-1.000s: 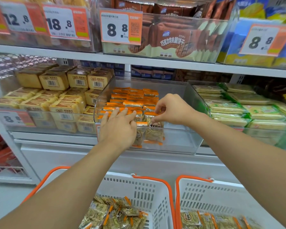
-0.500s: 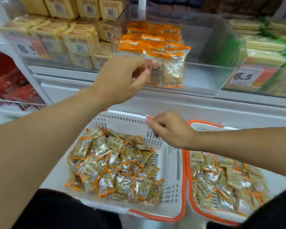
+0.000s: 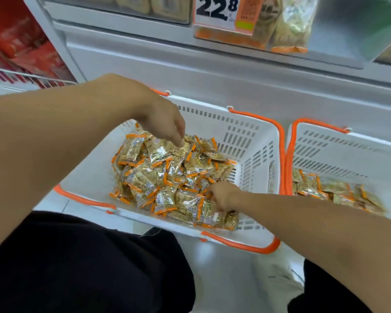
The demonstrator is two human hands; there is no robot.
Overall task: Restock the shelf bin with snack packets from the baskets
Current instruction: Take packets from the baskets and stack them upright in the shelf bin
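We find both hands down in the near basket (image 3: 253, 141), where the snack packets (image 3: 167, 177) lie heaped; a second basket (image 3: 339, 152) beside it holds more, and the shelf bin (image 3: 303, 26) stands above. The left hand (image 3: 165, 123) has its fingers (image 3: 180, 138) bunched and touching a packet at the far side, while the right hand (image 3: 221, 195) has its fingers curled into the pile, though whether either holds one we cannot tell. We judge the packets light, soft and slippery in their crinkly film, best pinched at the orange sealed edge.
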